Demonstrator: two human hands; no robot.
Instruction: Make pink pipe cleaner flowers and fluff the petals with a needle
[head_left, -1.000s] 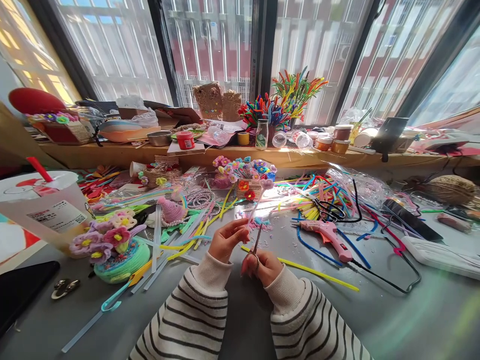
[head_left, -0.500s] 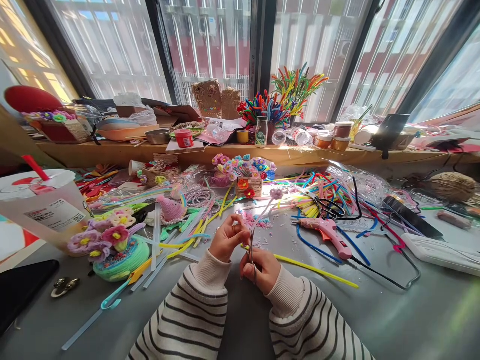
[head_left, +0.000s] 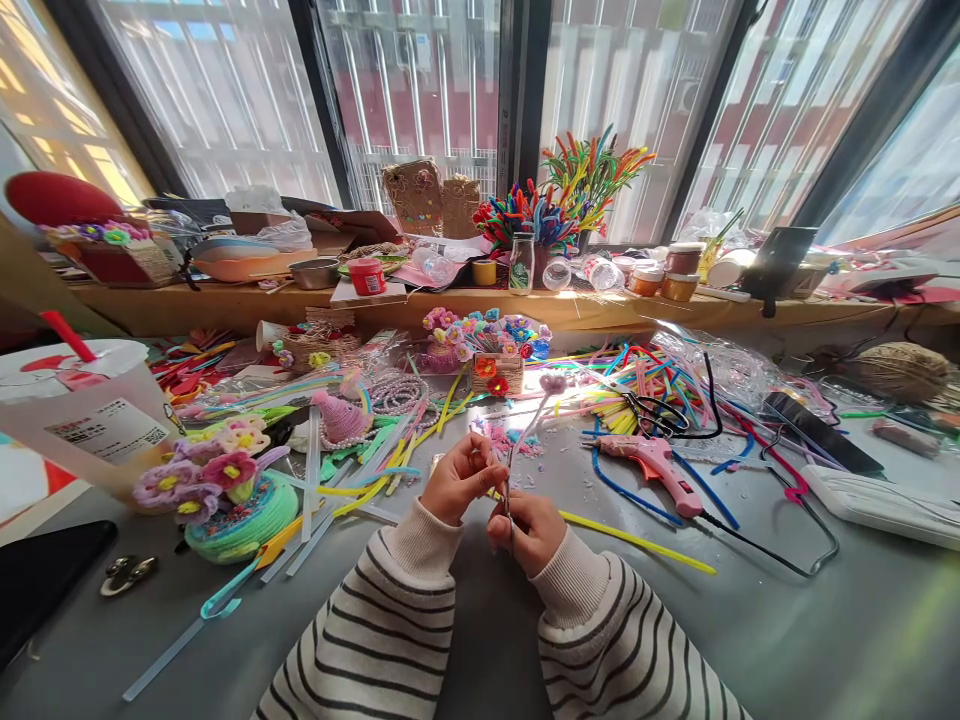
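My left hand [head_left: 463, 478] pinches the pale lilac stem of a pipe-cleaner flower [head_left: 553, 384]; its fuzzy head points up and away to the right. My right hand [head_left: 529, 532] is closed round a pair of small scissors [head_left: 508, 492], held upright with the blades beside the stem and the left fingertips. I cannot tell whether the blades touch the stem. A yellow pipe cleaner [head_left: 637, 541] lies on the table right of my right hand. Pink and blue fuzzy clippings [head_left: 517, 442] are scattered just beyond my hands.
To the right lie a pink glue gun [head_left: 651, 466], black-handled scissors [head_left: 660, 415] and a heap of coloured pipe cleaners [head_left: 637, 370]. On the left are a green pot of fuzzy flowers [head_left: 240, 515], clear glue sticks [head_left: 313, 475] and a drink cup [head_left: 97, 420]. A flower box [head_left: 499, 372] stands ahead.
The right hand and scissors have shifted slightly to the right. The flower head has tilted a little, while my left hand keeps its pinch on the stem.
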